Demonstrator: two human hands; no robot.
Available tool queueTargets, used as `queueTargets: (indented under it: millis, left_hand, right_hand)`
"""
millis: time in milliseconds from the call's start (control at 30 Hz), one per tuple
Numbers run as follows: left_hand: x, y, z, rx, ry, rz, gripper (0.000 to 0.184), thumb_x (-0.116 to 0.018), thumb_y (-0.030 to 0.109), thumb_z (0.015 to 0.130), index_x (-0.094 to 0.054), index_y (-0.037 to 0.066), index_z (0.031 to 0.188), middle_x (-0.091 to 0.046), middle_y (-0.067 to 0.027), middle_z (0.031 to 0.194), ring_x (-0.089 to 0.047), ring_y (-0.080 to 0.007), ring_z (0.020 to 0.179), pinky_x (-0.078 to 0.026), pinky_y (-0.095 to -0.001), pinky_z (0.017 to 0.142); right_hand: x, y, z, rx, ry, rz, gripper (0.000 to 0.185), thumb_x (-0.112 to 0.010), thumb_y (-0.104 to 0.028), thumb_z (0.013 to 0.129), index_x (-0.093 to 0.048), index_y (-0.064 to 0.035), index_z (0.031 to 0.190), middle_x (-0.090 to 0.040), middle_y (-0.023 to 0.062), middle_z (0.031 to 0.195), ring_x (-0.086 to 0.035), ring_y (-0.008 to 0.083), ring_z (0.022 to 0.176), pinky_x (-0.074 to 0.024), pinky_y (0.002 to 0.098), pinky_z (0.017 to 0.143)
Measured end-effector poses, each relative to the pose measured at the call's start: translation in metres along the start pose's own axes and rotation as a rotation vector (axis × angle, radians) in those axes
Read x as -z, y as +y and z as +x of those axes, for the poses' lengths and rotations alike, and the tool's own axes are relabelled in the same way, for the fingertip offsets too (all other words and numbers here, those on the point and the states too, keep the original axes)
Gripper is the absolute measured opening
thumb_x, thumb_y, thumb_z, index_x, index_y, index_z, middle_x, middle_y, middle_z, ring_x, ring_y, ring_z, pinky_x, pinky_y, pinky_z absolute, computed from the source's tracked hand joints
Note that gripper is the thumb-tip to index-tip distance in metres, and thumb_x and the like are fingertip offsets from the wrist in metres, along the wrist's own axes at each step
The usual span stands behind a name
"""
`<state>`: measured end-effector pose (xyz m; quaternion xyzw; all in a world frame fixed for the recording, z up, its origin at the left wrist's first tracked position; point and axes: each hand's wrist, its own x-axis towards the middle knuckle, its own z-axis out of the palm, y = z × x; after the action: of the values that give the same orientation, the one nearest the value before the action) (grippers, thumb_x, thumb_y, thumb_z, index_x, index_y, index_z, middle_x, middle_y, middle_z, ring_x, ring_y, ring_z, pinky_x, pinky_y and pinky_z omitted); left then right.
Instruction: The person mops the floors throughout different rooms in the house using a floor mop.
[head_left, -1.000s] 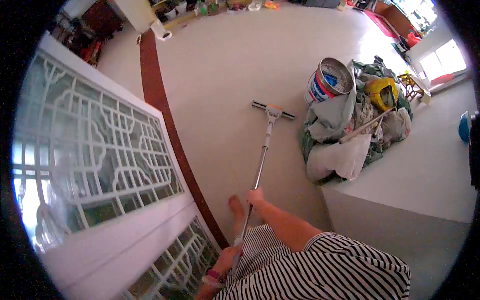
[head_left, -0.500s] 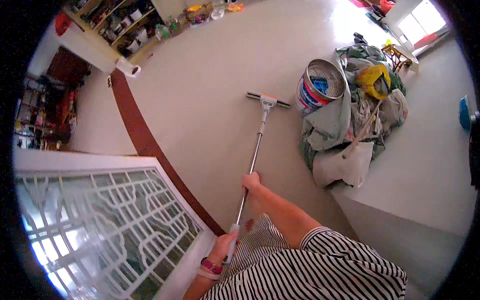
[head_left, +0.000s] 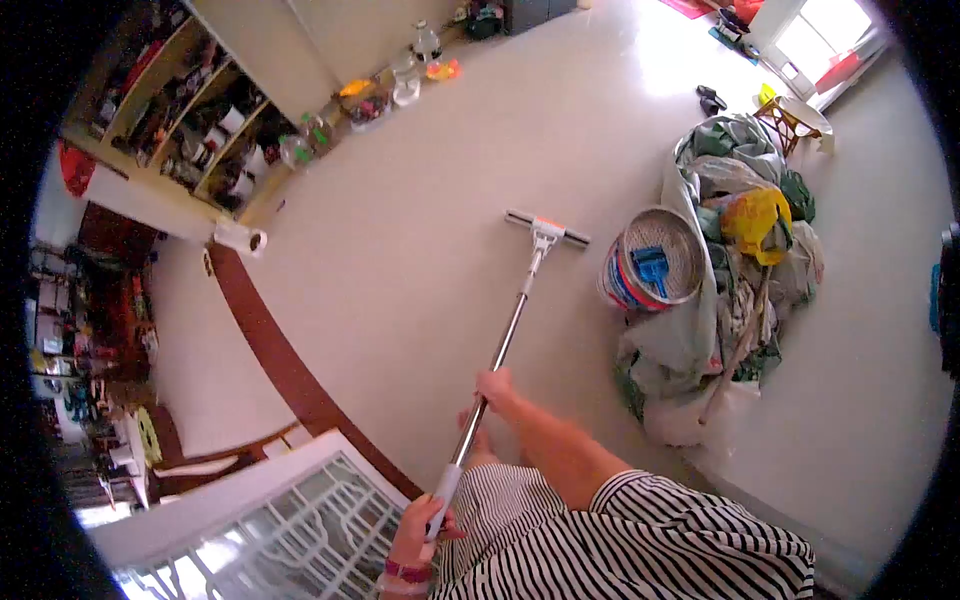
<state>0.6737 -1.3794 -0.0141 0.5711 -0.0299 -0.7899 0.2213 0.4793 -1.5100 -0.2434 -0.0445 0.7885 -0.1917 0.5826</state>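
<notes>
Pale floor under mop head.

L hand low, curled | R hand fwd, closed

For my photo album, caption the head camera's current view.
Left hand and right hand grip a long silver-poled mop on the glossy pale floor, near a round perforated metal basket.

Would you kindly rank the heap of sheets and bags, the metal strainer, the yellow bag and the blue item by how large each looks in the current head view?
Largest to smallest:
heap of sheets and bags
metal strainer
yellow bag
blue item, inside the strainer
</notes>
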Motion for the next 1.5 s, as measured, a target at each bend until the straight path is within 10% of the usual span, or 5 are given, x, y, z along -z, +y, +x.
queueTargets:
  millis: [1067, 1167, 1233, 1267, 1500]
  left_hand:
    - [-0.479, 0.535, 0.431, 0.341, -0.170, 0.191, 0.017, -0.051, 0.023, 0.088, -0.044, 0.008, 0.086, -0.045, -0.0020, 0.067, -0.041, -0.0093, 0.048, -0.031, -0.0220, 0.037]
    - [-0.518, 0.609, 0.482, 0.526, -0.062, 0.521, 0.057, -0.063, 0.032, 0.077, -0.041, 0.018, 0.128, -0.052, -0.0172, 0.117, -0.053, -0.0247, 0.102, -0.045, -0.0440, 0.081]
    - [-0.565, 0.650, 0.508, 0.462, -0.084, 0.468, 0.054, -0.062, 0.034, 0.078, -0.043, 0.015, 0.126, -0.060, -0.0140, 0.103, -0.059, -0.0224, 0.077, -0.049, -0.0399, 0.068]
    - [-0.612, 0.662, 0.515, 0.427, -0.173, 0.210, 0.016, -0.051, 0.023, 0.088, -0.043, 0.009, 0.088, -0.045, -0.0022, 0.068, -0.041, -0.0093, 0.048, -0.032, -0.0217, 0.038]
    - [-0.774, 0.749, 0.586, 0.478, -0.173, 0.406, 0.016, -0.048, 0.022, 0.090, -0.041, 0.008, 0.090, -0.044, -0.0025, 0.069, -0.041, -0.0095, 0.048, -0.033, -0.0220, 0.037]
  right_hand:
    - [0.195, -0.675, 0.402, 0.095, 0.192, 0.093, 0.015, -0.056, -0.010, 0.069, -0.054, 0.0041, 0.073, -0.057, 0.0144, 0.064, -0.059, 0.0241, 0.056, -0.0462, 0.0357, 0.047]
    - [0.212, -0.759, 0.450, 0.110, 0.144, 0.167, 0.022, -0.059, -0.014, 0.068, -0.057, 0.0059, 0.077, -0.060, 0.0170, 0.067, -0.062, 0.0275, 0.061, -0.0490, 0.0378, 0.053]
    - [0.231, -0.818, 0.467, 0.114, 0.121, 0.235, 0.022, -0.059, -0.014, 0.068, -0.057, 0.0064, 0.076, -0.060, 0.0167, 0.065, -0.062, 0.0267, 0.058, -0.0489, 0.0381, 0.052]
    - [0.256, -0.856, 0.466, 0.096, 0.149, 0.245, 0.015, -0.057, -0.011, 0.069, -0.054, 0.0041, 0.070, -0.056, 0.0132, 0.061, -0.058, 0.0234, 0.052, -0.0461, 0.0359, 0.046]
    - [0.368, -1.018, 0.489, 0.045, 0.169, 0.342, 0.010, -0.053, -0.009, 0.070, -0.049, -0.0002, 0.068, -0.053, 0.0097, 0.056, -0.057, 0.0213, 0.046, -0.0416, 0.0330, 0.036]
